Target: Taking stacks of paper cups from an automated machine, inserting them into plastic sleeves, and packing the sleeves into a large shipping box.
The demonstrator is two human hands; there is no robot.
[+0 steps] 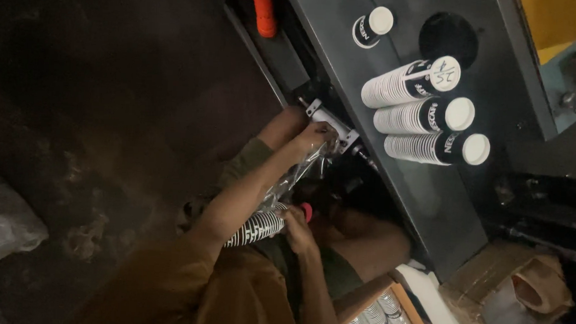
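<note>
My left hand (315, 137) reaches forward and grips the end of a clear plastic sleeve (294, 175), pulling it taut near a metal bracket (332, 122) at the edge of the dark table (429, 200). My right hand (296, 226) holds the end of a stack of black-and-white striped paper cups (258, 228) lying across my lap. The stack sticks partly out of the sleeve. Something small and pink-red (306, 211) shows just beside my right fingers; I cannot tell what it is.
Three sideways stacks of paper cups (426, 116) lie on the table, with a single cup (371, 26) and a round black lid (449, 36) behind them. An orange handle (263, 10) lies at the top. A brown paper bag (541, 283) and a box of cups (375, 318) sit lower right.
</note>
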